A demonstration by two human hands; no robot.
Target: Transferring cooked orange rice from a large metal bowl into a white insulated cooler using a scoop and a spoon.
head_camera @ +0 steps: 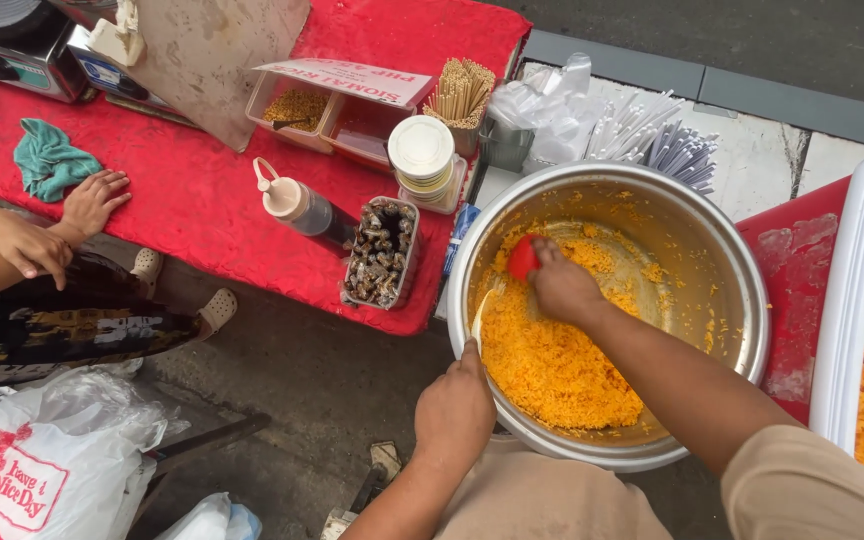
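Landmark: we take the large round metal pot (722, 290) as our reference; it sits right of centre, tilted slightly toward us.
Rice: orange-yellow rice (552, 370) fills the near-left part of the pot, with loose grains stuck to the bare metal wall on the far side.
Our right hand: our right hand (564, 288) reaches into the pot from the near right, fingers curled tight around the red handle (523, 258) of a scoop, which lies over the rice near the pot's middle.
Scoop blade: a pale blade (482, 312) shows just inside the pot's left wall; we cannot tell how deep it sits.
Our left hand: our left hand (455, 412) grips the pot's near-left rim, fingers folded over the edge and pressed together, thumb pointing up along the rim.
Left of the pot: a red tablecloth (192, 200) carries a clear tub of dark rolled pieces (380, 252), a small bottle with a pale cap (297, 205) and a stack of lidded cups (424, 160).
Beyond the pot: wooden sticks (460, 92) and wrapped plastic cutlery (652, 135).
Right of the pot: a white cooler box (842, 330) holding more orange rice.
Far left of the pot: another person's two hands (57, 225) rest at the cloth's edge, fingers spread, near a green rag (50, 160).
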